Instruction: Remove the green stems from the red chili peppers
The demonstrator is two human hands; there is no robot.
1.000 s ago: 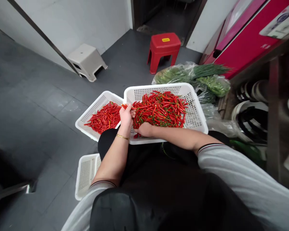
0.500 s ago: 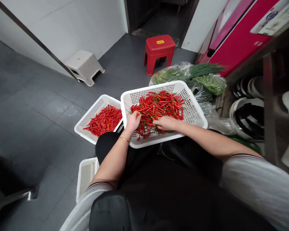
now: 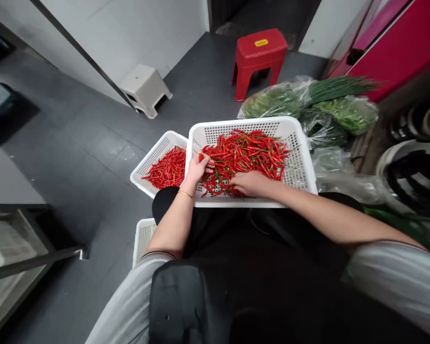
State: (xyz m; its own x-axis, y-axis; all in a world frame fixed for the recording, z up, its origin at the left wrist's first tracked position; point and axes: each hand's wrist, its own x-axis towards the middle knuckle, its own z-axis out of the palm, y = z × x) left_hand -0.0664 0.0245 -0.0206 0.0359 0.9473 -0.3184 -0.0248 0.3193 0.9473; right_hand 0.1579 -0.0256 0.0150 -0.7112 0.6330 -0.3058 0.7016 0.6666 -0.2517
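A white plastic basket (image 3: pixel 306 165) rests across my lap, with a loose heap of red chili peppers (image 3: pixel 249 150), many with green stems. My left hand (image 3: pixel 198 169) is over its left side, thumb and fingers closed on red chili peppers whose red shows at the fingertips. Close to the near rim, my right hand (image 3: pixel 252 184) reaches down into the heap with curled fingers. What its fingertips grip is hidden among the peppers. Lower at the left, a second white basket (image 3: pixel 152 165) holds more red chili peppers (image 3: pixel 168 169), mostly without visible stems.
Beyond the baskets stand a red stool (image 3: pixel 261 55) and a small pale stool (image 3: pixel 145 88). Bagged greens (image 3: pixel 279 100) lie at the right, near a bucket (image 3: pixel 390 165). Another white basket (image 3: pixel 143 234) is by my left leg. A metal-framed rack (image 3: pixel 36 260) stands at lower left.
The view has shifted, so the surroundings appear farther right. My right hand has gone lower into the peppers, its fingertips now less visible. My left hand stays at the basket's left side.
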